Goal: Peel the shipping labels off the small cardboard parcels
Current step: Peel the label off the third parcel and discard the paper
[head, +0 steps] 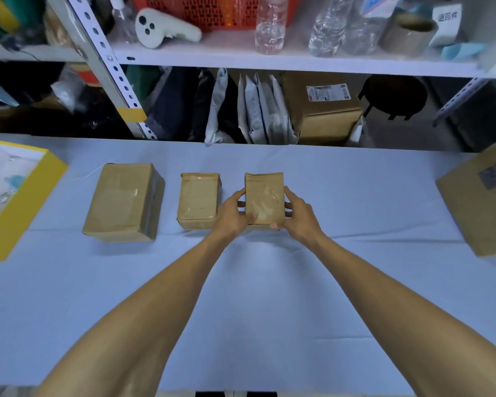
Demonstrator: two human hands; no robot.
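Holding the small parcel [264,197] between both hands, I have my left hand [232,214] on its left side and my right hand [299,214] on its right, fingers [289,194] curled round its edges and thumbs lying along the sides. It sits at the middle of the surface [269,296]; I cannot tell whether its base touches the cloth. Its long axis runs straight away from me toward the shelf [269,60], broad taped face up, short ends near and far. Just left of my left hand lies a second small parcel [198,200], close to my knuckles, and beyond it a larger parcel [123,202], both lying the same way. A yellow box [26,207] sits at the left edge and a big carton [481,213] at the right edge. There is wide bare cloth to the right of my right hand and all the way back toward me, and a narrower strip before the far edge
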